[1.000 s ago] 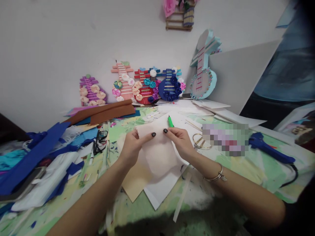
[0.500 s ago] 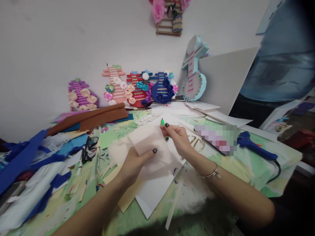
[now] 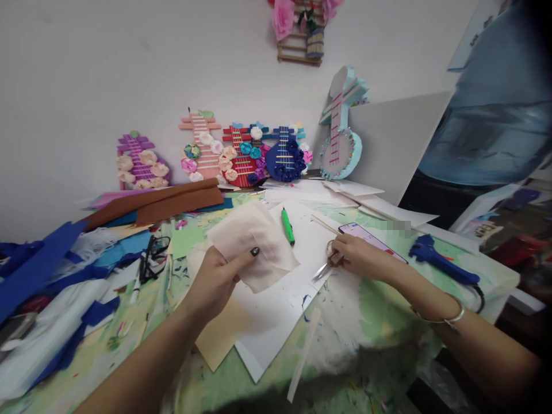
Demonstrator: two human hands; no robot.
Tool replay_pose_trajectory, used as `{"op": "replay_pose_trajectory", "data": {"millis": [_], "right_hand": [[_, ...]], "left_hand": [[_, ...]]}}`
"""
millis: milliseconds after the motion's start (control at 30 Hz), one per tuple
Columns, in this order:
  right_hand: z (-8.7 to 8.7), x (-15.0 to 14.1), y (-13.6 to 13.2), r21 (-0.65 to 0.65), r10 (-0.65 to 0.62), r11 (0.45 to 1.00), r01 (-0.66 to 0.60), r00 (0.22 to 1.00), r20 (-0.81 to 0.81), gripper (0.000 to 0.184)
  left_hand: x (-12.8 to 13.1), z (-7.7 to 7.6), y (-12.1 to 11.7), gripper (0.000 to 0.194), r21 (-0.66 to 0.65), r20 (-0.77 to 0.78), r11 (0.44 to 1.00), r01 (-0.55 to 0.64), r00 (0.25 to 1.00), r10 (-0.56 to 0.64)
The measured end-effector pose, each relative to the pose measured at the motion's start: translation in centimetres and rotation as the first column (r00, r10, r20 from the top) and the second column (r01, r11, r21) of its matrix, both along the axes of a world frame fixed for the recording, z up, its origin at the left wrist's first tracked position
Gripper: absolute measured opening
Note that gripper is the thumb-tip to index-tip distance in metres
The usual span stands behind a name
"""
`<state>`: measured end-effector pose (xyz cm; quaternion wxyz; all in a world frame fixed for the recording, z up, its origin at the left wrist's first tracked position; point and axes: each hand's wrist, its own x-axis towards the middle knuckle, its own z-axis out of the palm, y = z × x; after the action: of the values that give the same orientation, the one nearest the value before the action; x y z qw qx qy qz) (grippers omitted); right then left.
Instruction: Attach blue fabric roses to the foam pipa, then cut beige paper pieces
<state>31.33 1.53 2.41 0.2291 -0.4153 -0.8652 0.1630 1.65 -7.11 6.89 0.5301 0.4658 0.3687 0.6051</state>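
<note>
Between the thumb and fingers of my left hand [image 3: 218, 279] is a folded piece of pale cream crepe paper [image 3: 254, 244], held above a white sheet [image 3: 276, 313]. To the right, my right hand [image 3: 351, 256] closes around the gold handles of a pair of scissors [image 3: 324, 269], whose blades point down and left over the sheet's edge. A green utility knife [image 3: 287, 227] lies on the white sheet between both hands. Behind my right hand is a phone [image 3: 373, 238] with its screen lit. A tan card [image 3: 219, 333] shows under my left wrist.
A blue glue gun [image 3: 444, 259] with a cable lies at the right. Black-framed glasses [image 3: 153, 259], blue paper pieces [image 3: 38, 276] and scraps cover the left. Brown sheets [image 3: 176, 204] lie farther back. Decorated paper lutes [image 3: 241, 155] lean against the wall. A narrow white strip [image 3: 304, 356] lies in front.
My right hand has left the crepe paper and moved right, taking hold of the scissors. My left hand still holds the paper, now slightly farther left. The green knife is fully uncovered.
</note>
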Motion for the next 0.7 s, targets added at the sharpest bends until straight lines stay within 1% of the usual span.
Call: {"op": "replay_pose_trajectory", "data": {"millis": [133,200,267,300,333,367,400,433,500,533,600,700], "right_hand": [[1.3,0.3,-1.0,-0.035,0.022,0.999,-0.02,0.998,0.056,0.021],[1.6,0.4,-1.8,-0.066,0.017,0.998,-0.012,0.997,0.069,0.019],[1.5,0.2,-3.0,-0.162,0.008,0.987,-0.009,1.0,-0.008,0.016],[1.2,-0.2,-3.7,-0.257,-0.006,0.966,-0.022,0.994,-0.108,0.015],[0.9,-0.6,-4.5,-0.369,-0.049,0.928,-0.046,0.968,-0.246,0.016],[0.5,-1.2,-5.3,-0.483,-0.11,0.87,-0.096,0.919,-0.38,0.022],[0.0,-1.8,-6.1,-0.561,-0.179,0.815,-0.148,0.856,-0.486,0.032],[-0.4,-2.5,-6.9,-0.598,-0.225,0.777,-0.197,0.8,-0.557,0.042],[-1.1,-4.0,-8.2,-0.588,-0.233,0.75,-0.303,0.712,-0.663,0.053],[-1.3,-4.7,-8.7,-0.571,-0.211,0.743,-0.35,0.687,-0.695,0.057],[-1.5,-5.9,-9.3,-0.542,-0.162,0.732,-0.413,0.667,-0.727,0.057],[-1.5,-6.9,-9.4,-0.526,-0.117,0.717,-0.457,0.665,-0.737,0.055]], "left_hand": [[-0.3,0.2,0.1,0.037,0.004,-0.004,0.999,-0.04,0.999,0.04],[-0.4,0.3,0.1,0.036,0.009,0.006,1.0,-0.029,1.0,0.029],[-0.5,0.5,0.2,0.032,0.019,0.028,1.0,-0.009,1.0,0.009],[-0.5,0.5,0.2,0.029,0.022,0.037,1.0,-0.009,0.999,0.008],[-0.5,0.6,0.2,0.026,0.018,0.041,1.0,-0.015,0.999,0.015],[-0.6,0.6,0.2,0.024,0.006,0.041,1.0,-0.024,0.999,0.024],[-0.6,0.7,0.3,0.021,-0.009,0.04,0.999,-0.037,0.998,0.038],[-0.6,0.7,0.3,0.018,-0.024,0.039,0.999,-0.047,0.998,0.048],[-0.7,0.7,0.3,0.016,-0.048,0.046,0.997,-0.053,0.997,0.055],[-0.7,0.6,0.3,0.015,-0.054,0.053,0.997,-0.052,0.997,0.055],[-0.8,0.6,0.3,0.015,-0.062,0.066,0.997,-0.04,0.997,0.044],[-1.1,0.6,0.3,0.017,-0.075,0.08,0.997,-0.018,0.996,0.024]]}}
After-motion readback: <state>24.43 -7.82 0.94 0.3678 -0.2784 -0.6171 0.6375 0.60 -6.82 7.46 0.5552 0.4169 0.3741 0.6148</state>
